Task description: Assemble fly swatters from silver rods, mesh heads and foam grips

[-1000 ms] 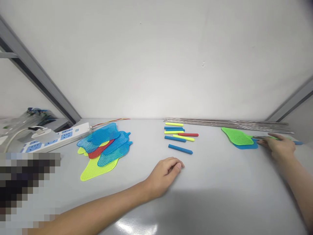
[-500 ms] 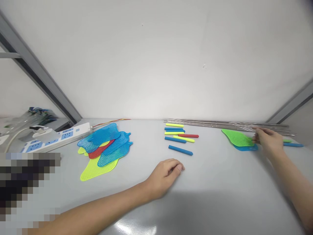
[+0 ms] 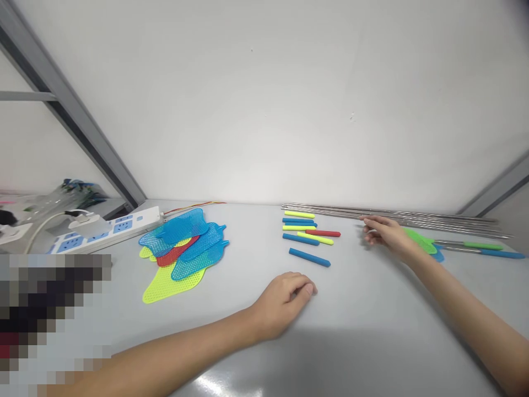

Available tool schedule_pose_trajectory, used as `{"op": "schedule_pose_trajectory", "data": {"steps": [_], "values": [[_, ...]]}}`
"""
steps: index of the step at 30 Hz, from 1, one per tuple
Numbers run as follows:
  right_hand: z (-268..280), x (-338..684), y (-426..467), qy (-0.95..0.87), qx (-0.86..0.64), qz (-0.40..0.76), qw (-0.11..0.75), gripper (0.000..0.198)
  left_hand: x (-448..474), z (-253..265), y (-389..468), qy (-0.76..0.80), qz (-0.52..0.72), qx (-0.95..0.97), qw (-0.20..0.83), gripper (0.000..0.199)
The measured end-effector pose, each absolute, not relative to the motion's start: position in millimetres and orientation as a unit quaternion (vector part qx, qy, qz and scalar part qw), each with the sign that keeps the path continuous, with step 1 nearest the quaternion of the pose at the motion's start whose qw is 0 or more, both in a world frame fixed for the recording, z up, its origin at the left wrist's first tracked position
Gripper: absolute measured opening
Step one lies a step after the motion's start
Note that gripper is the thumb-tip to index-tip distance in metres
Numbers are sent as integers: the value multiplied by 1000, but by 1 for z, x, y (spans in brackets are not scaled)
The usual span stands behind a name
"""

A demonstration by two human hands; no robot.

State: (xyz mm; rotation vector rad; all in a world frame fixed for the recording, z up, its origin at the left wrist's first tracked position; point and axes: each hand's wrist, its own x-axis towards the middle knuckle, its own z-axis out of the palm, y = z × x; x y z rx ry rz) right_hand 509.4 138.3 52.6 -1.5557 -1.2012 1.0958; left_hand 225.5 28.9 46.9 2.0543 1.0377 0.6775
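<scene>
My left hand (image 3: 286, 305) rests on the table with its fingers loosely curled in, and nothing shows in it. In front of it lies a blue plastic handle (image 3: 309, 257). My right hand (image 3: 385, 236) hovers over the table with its fingers apart and holds nothing. Partly hidden behind that hand and its forearm is a green fly swatter (image 3: 422, 241), with a metal rod and green handle. A blue fly swatter (image 3: 502, 254) lies partly under it. Left of my right hand are several loose handles, among them a red handle (image 3: 323, 233) and a yellow handle (image 3: 316, 238).
Blue, red and yellow mesh swatter heads (image 3: 173, 285) lie overlapping on the left. A white power strip (image 3: 140, 220) with a plugged-in cord sits behind them. Several thin metal rods (image 3: 339, 212) lie along the wall. Grey frame posts (image 3: 88, 129) stand at the sides.
My right hand has let go of the green swatter and moved left, its fingers now apart. The two swatters lie on the table. My left hand keeps its place; the view has shifted slightly.
</scene>
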Motion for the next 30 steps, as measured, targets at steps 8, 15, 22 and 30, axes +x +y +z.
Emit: {"op": "schedule_pose_trajectory", "data": {"steps": [8,15,22,30], "values": [[34,496,183,-494,-673,438,333,27,225,49,27,391,271,797,372,30],[32,506,196,-538,-669,437,268,24,225,45,27,420,284,775,377,6],[32,508,203,-576,-659,422,236,20,225,43,27,381,257,813,359,7],[25,505,199,-579,-651,385,306,25,226,42,28,381,258,813,356,12]]}}
